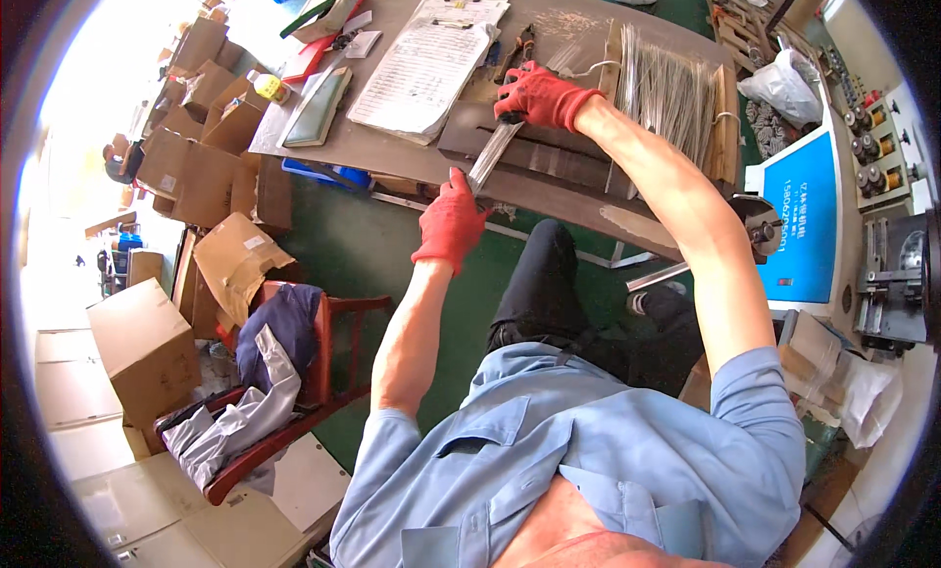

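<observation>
My left hand (453, 220), in a red work glove, is closed round the near end of a bundle of thin, straight metal wires (494, 152), just off the table's front edge. My right hand (542, 96), gloved the same way, grips the bundle farther up, over the table. The wires slant from my left hand up and to the right, and their far ends show beyond my right hand. A big stack of similar wires (668, 93) lies to the right between wooden strips (723, 125). Pliers (522, 47) with dark handles rest just beyond my right hand.
Clipboards with written sheets (421, 73) lie on the brown table (392, 154), left of the wires. A flat glass-topped case (319, 107) and a yellow-labelled bottle (268, 86) are farther left. A red chair (323, 347) holds clothes; cardboard boxes (147, 352) are beyond it. A blue-panelled machine (799, 220) stands at right.
</observation>
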A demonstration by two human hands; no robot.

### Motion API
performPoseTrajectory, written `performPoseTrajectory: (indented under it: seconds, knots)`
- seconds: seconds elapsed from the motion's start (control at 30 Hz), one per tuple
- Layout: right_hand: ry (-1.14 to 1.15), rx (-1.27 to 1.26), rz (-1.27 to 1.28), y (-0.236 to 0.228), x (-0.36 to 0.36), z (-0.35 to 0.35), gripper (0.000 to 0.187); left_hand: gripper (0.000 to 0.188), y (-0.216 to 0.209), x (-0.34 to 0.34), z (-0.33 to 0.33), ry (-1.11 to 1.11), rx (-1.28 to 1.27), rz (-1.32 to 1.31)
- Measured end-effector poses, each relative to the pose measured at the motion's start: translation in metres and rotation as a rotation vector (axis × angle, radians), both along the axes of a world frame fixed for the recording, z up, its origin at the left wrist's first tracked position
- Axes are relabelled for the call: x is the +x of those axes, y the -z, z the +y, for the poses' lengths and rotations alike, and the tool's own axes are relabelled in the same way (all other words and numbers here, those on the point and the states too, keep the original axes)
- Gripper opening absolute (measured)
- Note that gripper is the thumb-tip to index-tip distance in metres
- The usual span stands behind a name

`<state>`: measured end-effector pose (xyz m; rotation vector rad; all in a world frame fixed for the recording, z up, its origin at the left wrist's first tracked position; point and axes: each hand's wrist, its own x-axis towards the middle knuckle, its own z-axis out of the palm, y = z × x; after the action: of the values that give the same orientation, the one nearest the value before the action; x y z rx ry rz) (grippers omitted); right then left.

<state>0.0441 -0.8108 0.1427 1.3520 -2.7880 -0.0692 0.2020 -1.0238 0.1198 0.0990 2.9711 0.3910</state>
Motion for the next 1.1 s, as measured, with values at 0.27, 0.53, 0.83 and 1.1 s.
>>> performPoseTrajectory:
  seconds: [0.27, 0.53, 0.83, 1.1]
  knots:
    - [0.084, -0.426, 0.24, 0.002, 0.025, 0.04, 0.049, 0.032, 0.031, -0.002, -0.011, -0.025, 0.515, 0.211]
    - [0.627, -0.846, -0.869, -0.01, 0.109, 0.056, 0.048, 0.037, 0.011, 0.011, -0.02, -0.003, 0.581, 0.352]
    - [0.506, -1.542, -1.23, -0.05, 0.119, -0.016, 0.031, 0.045, -0.044, 0.043, -0.001, 0.187, 0.665, 0.39]
    - [0.207, -1.7, -0.802, -0.128, 0.122, -0.001, 0.03, 0.032, -0.054, 0.029, -0.004, 0.255, 0.829, 0.269]
